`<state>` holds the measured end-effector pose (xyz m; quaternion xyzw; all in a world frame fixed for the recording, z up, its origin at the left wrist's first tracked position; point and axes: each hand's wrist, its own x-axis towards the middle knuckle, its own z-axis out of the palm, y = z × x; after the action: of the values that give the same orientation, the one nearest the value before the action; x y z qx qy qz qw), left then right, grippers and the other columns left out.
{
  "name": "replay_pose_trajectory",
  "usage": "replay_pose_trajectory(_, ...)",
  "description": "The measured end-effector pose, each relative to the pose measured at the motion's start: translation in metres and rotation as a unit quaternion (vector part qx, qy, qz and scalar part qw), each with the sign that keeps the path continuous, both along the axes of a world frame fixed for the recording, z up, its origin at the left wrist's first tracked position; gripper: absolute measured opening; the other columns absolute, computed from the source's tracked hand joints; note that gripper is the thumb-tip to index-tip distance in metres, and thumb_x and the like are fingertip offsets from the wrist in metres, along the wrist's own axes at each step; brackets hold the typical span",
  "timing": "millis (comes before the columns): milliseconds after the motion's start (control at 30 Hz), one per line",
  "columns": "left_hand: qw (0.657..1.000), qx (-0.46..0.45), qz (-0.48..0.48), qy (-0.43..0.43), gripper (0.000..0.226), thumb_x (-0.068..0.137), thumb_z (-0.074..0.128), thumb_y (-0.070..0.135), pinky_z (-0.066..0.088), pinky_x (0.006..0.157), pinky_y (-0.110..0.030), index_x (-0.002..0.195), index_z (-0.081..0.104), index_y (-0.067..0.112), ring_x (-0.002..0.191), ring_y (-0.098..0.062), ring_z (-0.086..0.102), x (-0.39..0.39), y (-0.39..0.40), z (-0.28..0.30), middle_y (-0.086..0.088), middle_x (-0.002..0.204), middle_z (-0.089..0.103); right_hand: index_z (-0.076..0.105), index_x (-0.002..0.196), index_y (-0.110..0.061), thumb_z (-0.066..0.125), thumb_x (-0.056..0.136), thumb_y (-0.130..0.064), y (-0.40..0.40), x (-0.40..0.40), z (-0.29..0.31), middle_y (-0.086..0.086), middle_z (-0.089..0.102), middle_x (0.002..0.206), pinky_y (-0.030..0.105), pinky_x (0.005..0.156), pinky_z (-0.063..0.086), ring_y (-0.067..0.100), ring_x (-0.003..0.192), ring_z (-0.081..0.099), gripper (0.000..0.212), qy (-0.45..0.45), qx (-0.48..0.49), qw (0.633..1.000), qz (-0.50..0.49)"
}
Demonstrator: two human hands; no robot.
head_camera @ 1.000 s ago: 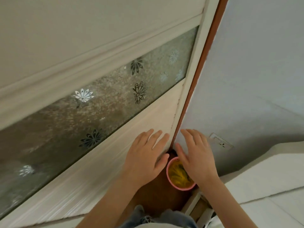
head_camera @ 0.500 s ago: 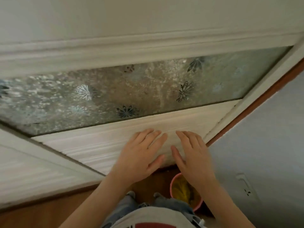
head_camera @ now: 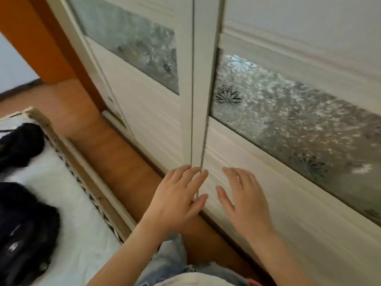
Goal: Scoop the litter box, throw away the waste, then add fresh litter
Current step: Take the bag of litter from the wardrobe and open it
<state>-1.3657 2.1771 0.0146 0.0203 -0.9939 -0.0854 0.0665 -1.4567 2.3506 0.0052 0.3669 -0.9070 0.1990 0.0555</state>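
White sliding door, both hands flat, fingers spread, frosted glass blurred.

Two black bags lie on the white bed

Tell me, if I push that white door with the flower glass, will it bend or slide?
Probably slide: the right door panel overlaps the left door panel like a sliding pair. It looks stiff, a solid frame, so both flat hands, left hand and right hand, should not bend it. The frosted glass may be fragile.
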Motion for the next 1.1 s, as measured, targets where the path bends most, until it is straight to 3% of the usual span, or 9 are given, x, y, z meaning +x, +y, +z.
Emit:
replay_pose_trajectory(300,0.972,0.003,0.229,0.045,0.048,0.094,0.041,0.045,0.042,0.1,-0.038,0.131,0.054,0.018,0.122,-0.022,0.05,0.071,-0.091,0.007,0.0,0.128,0.058,0.054,0.128,-0.013,0.039,0.097,-0.043,-0.149,0.006,0.002,0.006,0.06,0.12,0.031,0.094,0.049,0.021,0.113,0.054,0.046,0.01,-0.02,0.974,0.224)
replay_pose_trajectory(433,0.946,0.005,0.32,0.048,0.048,0.093,0.041,0.046,0.039,0.103,-0.037,0.131,0.054,0.02,0.123,-0.02,0.049,0.098,-0.134,0.002,0.002,0.129,0.058,0.056,0.127,-0.013,0.039,0.097,-0.043,-0.215,0.016,0.001,0.004,0.062,0.118,0.024,0.093,0.042,0.019,0.11,0.056,0.046,0.012,-0.027,0.955,0.296)
replay_pose_trajectory(600,0.913,0.029,0.404,0.039,0.05,0.094,0.037,0.048,0.038,0.105,-0.037,0.134,0.052,0.021,0.127,-0.018,0.046,0.118,-0.194,-0.009,0.004,0.132,0.055,0.055,0.13,-0.015,0.041,0.097,-0.044,-0.303,0.024,-0.01,0.002,0.061,0.121,0.03,0.096,0.048,0.018,0.114,0.055,0.046,0.002,-0.017,0.927,0.374)
replay_pose_trajectory(800,0.905,0.026,0.424,0.026,0.054,0.094,0.033,0.051,0.036,0.11,-0.039,0.137,0.049,0.022,0.133,-0.021,0.042,0.113,-0.264,-0.008,0.002,0.137,0.053,0.054,0.132,-0.018,0.051,0.095,-0.043,-0.389,0.019,-0.016,0.0,0.059,0.127,0.035,0.104,0.042,0.02,0.122,0.052,0.045,0.034,-0.009,0.917,0.397)
replay_pose_trajectory(933,0.907,0.03,0.42,0.019,0.055,0.095,0.03,0.052,0.035,0.11,-0.04,0.138,0.048,0.023,0.134,-0.02,0.04,0.097,-0.303,-0.006,0.003,0.139,0.051,0.052,0.133,-0.018,0.042,0.097,-0.045,-0.425,0.004,-0.014,0.0,0.058,0.127,0.039,0.103,0.043,0.02,0.124,0.05,0.046,0.021,0.0,0.923,0.383)
replay_pose_trajectory(1100,0.915,0.032,0.403,0.01,0.053,0.094,0.033,0.051,0.037,0.108,-0.039,0.137,0.049,0.023,0.132,-0.021,0.043,0.061,-0.362,-0.015,0.003,0.137,0.053,0.056,0.13,-0.014,0.045,0.096,-0.042,-0.479,-0.031,-0.017,0.002,0.061,0.121,0.039,0.098,0.046,0.022,0.119,0.053,0.045,0.005,-0.009,0.932,0.363)
